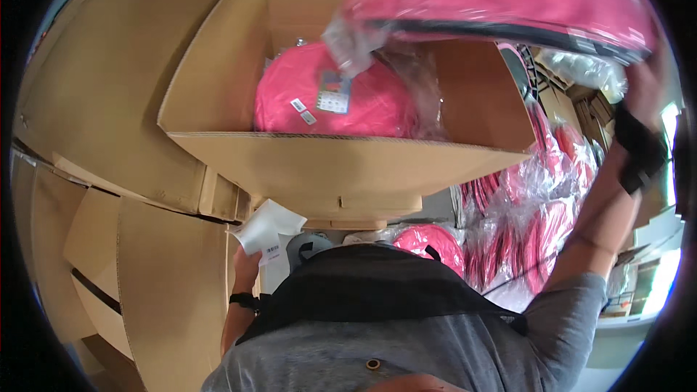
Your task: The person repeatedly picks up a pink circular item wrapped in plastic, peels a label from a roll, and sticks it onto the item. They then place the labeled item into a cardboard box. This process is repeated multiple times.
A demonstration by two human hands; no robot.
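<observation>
My raised right hand (645, 91), blurred by motion, grips the end of a pink bag with a black band, wrapped in clear plastic (494, 7). The bag hangs over the right part of an open cardboard box (348, 167). Inside that box lies another rounded pink bag (283, 98) in clear plastic, with a printed card and two small white labels on it. Low by my left side, my left hand (245, 267) is closed on a white sheet of labels (267, 226); its fingers are partly hidden behind the sheet.
Large cardboard boxes (109, 80) stand close on the left, with more cardboard (167, 290) beneath. Stacks of plastic-wrapped pink bags (501, 247) fill the floor to the right. Another round pink bag (432, 243) lies below the box, near my body. Bright windows (662, 283) show at the far right.
</observation>
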